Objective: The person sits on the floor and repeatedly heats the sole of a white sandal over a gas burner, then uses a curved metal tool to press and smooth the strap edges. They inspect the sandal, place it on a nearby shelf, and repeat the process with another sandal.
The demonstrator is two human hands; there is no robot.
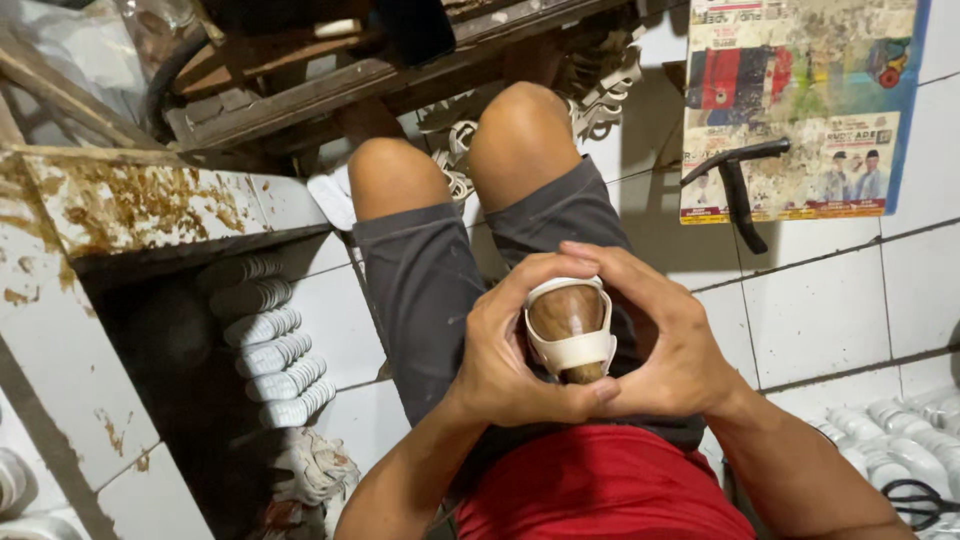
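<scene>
Wooden shoe form (pixel 562 312) wearing a white strap upper (pixel 572 348) sits between both hands, left hand (pixel 505 350) and right hand (pixel 668 345) clamped around it, thumbs meeting below, over the lap; stacked white soles (pixel 268 340) lie left.

The floor (pixel 830 310) is laid in large white tiles with dark grout lines, dull under flat indoor light. At two o'clock a worn, stained poster (pixel 800 100) lies flat on the tiles, and a black hammer-like tool (pixel 738 185) rests across its lower edge. At ten o'clock stands a white tiled ledge (pixel 150 205), blotched with brown glue-like stains. Below it, at eight o'clock, a stack of white ribbed soles (pixel 268 340) leans in shadow. At twelve o'clock runs a rough, dark wooden bench frame (pixel 300 95). At four o'clock lie more white soles (pixel 900 425) and black scissors (pixel 915 497).
</scene>
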